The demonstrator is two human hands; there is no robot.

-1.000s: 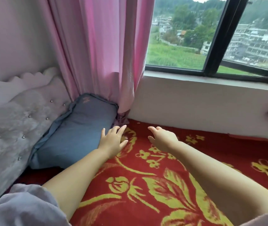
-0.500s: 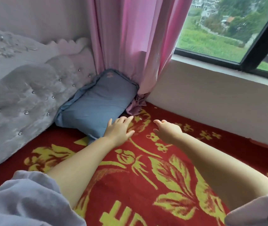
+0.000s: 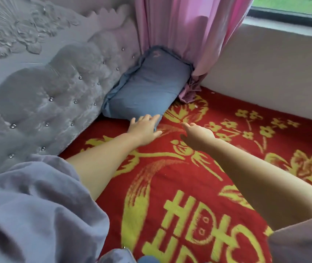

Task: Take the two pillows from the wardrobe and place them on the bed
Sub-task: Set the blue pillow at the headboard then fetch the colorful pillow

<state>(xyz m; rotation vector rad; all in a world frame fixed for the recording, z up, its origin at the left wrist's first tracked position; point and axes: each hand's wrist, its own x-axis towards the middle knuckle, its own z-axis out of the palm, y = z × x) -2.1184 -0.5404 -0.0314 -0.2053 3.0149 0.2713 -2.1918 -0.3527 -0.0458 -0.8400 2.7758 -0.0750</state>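
Observation:
A blue pillow (image 3: 151, 86) lies on the bed (image 3: 199, 186), which is covered with a red blanket with yellow flowers. The pillow leans against the grey tufted headboard (image 3: 56, 88) in the corner by the curtain. My left hand (image 3: 144, 130) is open, palm down, with its fingertips at the pillow's near corner. My right hand (image 3: 197, 135) hovers over the blanket a little to the right of the left hand, fingers loosely apart, holding nothing. A small blue patch (image 3: 147, 260) shows at the bottom edge. No wardrobe is in view.
A pink curtain (image 3: 189, 31) hangs down behind the pillow. A white wall (image 3: 265, 73) under the window sill runs along the bed's far side. My grey sleeves fill the lower left and lower right corners.
The view has tilted down and left, so the pillow and headboard now sit further right and the window is almost out of view. Both hands have drawn back from the pillow towards me.

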